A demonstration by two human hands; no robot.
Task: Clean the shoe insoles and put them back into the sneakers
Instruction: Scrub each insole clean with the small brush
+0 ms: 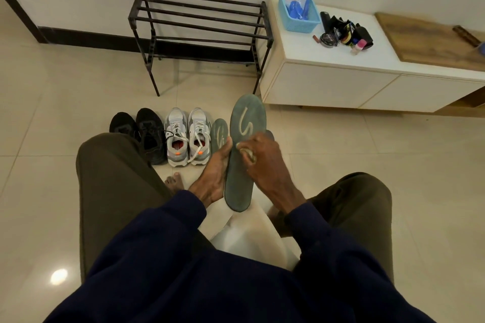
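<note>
My left hand holds a grey-green insole upright by its left edge, toe end pointing away from me. My right hand presses a small pale wad of cloth against the insole's middle. A second insole lies on the floor just beyond my left hand, beside a pair of grey and white sneakers with orange tabs. A dark shape partly hidden behind my right hand could be another insole.
A pair of black sneakers stands left of the grey pair. Behind them is a black metal shoe rack. A low white cabinet at the right carries a blue basket and shoe-care items. My knees frame both sides.
</note>
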